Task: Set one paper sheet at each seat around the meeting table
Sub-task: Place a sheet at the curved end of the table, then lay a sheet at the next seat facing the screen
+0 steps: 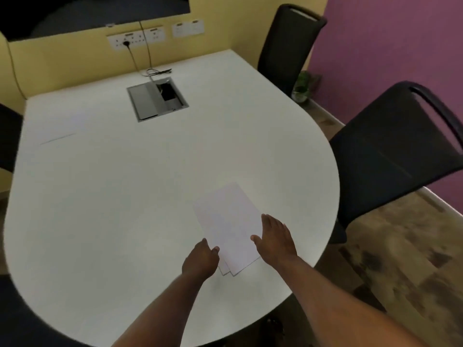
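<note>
Now, left hand (200, 259): pinches paper stack (228, 221) edge.
Right hand (275, 239): flat, fingers straight, touching the stack.
Stack: on white surface (125, 196), near rounded end.

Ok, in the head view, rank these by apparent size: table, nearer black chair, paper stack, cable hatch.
1. table
2. nearer black chair
3. paper stack
4. cable hatch
The stack is nearer the camera than the hatch, so their true order is unsure.
</note>
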